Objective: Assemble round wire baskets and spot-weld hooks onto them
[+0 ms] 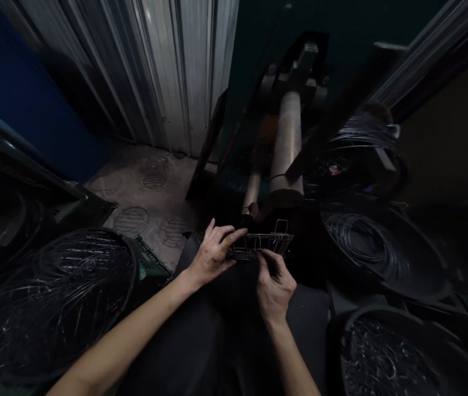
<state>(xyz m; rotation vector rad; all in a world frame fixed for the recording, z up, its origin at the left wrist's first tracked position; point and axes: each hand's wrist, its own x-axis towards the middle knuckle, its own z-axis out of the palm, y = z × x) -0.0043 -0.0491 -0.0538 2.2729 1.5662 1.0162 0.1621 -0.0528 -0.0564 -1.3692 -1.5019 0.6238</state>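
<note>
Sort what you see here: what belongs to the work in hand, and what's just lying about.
Belongs, most likely:
- wire basket, held by the left hand and right hand
- thick metal cylinder, just beyond it

Lying about, seemingly:
- round wire grid on the floor
- coiled wire in the dark tray at right

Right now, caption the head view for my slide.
Left hand and right hand hold a wire frame near a metal cylinder, coiled wire at right.

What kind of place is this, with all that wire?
It looks like a metal workshop, probably for wire things: there's a machine, a coil of wire, and a bent wire frame at the person's fingers.
</note>
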